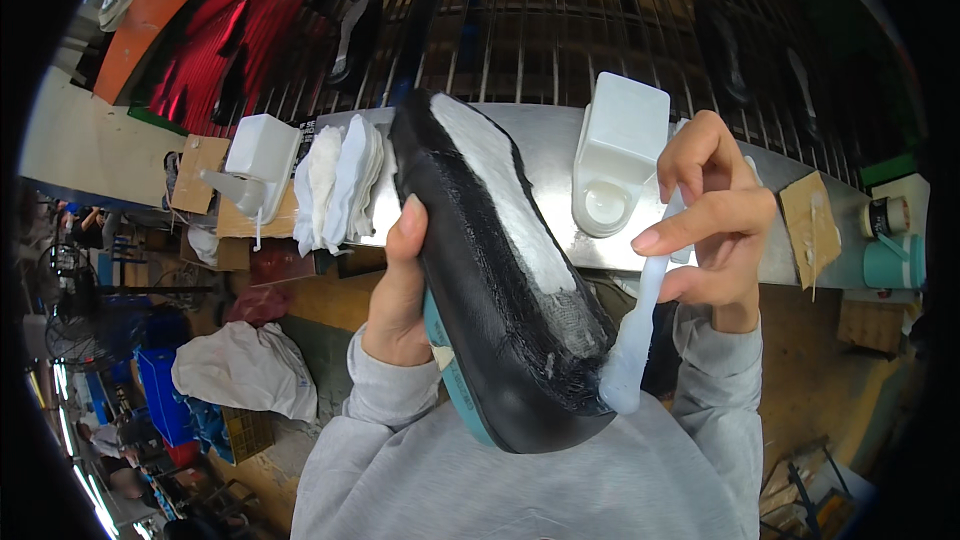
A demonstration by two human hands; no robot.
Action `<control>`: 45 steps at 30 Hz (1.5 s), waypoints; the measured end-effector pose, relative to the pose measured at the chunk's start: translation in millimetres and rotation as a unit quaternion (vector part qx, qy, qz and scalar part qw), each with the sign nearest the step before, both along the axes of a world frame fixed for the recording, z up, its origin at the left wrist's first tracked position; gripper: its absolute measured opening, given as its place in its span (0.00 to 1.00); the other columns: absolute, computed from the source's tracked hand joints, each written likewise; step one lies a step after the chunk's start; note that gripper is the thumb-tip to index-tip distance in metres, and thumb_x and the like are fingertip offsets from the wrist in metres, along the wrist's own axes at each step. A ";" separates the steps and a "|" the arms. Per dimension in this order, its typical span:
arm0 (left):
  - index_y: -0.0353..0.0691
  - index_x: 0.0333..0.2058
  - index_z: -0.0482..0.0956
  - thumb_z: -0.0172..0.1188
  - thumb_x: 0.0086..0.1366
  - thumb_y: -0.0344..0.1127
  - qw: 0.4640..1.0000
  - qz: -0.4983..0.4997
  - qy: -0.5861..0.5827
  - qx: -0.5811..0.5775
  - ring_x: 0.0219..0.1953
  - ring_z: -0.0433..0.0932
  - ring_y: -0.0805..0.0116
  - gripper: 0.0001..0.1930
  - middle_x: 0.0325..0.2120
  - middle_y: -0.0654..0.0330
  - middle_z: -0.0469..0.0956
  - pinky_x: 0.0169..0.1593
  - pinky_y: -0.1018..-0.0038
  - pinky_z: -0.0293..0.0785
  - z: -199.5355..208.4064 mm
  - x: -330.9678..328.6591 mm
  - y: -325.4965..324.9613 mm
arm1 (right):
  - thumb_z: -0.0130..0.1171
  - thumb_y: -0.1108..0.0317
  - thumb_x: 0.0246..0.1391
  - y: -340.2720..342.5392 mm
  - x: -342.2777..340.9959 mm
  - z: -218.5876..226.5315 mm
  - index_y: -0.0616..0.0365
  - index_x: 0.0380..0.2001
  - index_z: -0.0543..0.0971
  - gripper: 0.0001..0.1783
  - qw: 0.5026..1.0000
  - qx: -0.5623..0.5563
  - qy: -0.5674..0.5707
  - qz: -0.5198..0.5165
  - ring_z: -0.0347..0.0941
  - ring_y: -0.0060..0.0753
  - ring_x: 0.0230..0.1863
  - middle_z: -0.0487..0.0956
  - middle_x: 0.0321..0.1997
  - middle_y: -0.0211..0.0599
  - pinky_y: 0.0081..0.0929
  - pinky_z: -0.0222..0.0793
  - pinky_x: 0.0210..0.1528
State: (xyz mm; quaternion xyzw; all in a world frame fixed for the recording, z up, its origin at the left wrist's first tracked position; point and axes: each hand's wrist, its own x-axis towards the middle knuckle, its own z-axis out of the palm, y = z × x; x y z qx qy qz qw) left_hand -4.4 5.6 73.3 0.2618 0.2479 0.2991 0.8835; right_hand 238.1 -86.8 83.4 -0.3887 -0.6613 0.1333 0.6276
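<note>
Two-handed, clamps the bent fingers of the right hand (718, 215) on the handle of a pale brush (636, 335), slanting down and to the left. Sets its broad end against or just over the black margin near the low end of a shoe upper (450, 270); cannot tell which. Grips that black shoe upper in front of the chest, underside turned up, with the left hand (400, 285), thumb pressed along its left side and other fingers hidden from view. Bares along the underside a white strip (505, 195), passing into a rough grey patch (570, 320) lower down, between glossy black margins. Exposes a teal form (462, 405) at the lower left of the piece. Wears grey sleeves (722, 370).

Farther out, includes on the metal tabletop (540, 135) a white container (622, 145) with a round cup, near the right hand, and a stack of white pads (345, 180) to the left, beside a second white container (268, 155). Takes in cardboard (810, 225) and a teal vessel (890, 262) at right. Behind the tabletop, spans a rack (555, 35) of metal bars bearing dark shoe pieces (353, 40). Glows red at upper left; at lower left, features a white sack (250, 370) near a blue crate (163, 395).
</note>
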 end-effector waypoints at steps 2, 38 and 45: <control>0.36 0.64 0.62 0.53 0.64 0.70 0.998 -0.028 -0.026 -0.053 0.50 0.81 0.55 0.45 0.50 0.45 0.75 0.41 0.62 0.89 -2.7 0.0 -5.0 | 0.84 0.54 0.19 6.6 -2.6 -0.5 0.44 0.31 0.91 0.26 1.000 -0.005 0.009 0.018 0.61 0.23 0.32 0.62 0.30 0.22 0.20 0.51 0.32; 0.34 0.62 0.63 0.46 0.71 0.65 0.915 -0.187 -0.146 -0.328 0.45 0.83 0.50 0.38 0.52 0.42 0.73 0.44 0.62 0.88 -18.1 0.3 -16.0 | 0.84 0.46 0.22 33.7 -12.1 -11.0 0.45 0.30 0.91 0.27 0.989 -0.066 0.036 0.130 0.64 0.29 0.36 0.62 0.33 0.25 0.24 0.58 0.37; 0.37 0.61 0.66 0.47 0.74 0.59 0.915 -0.159 -0.159 -0.335 0.43 0.82 0.41 0.31 0.48 0.44 0.76 0.44 0.54 0.86 -30.7 12.5 -36.4 | 0.85 0.47 0.20 46.4 -17.6 -15.1 0.45 0.31 0.91 0.28 0.983 -0.081 0.050 0.159 0.63 0.28 0.36 0.61 0.33 0.24 0.24 0.58 0.36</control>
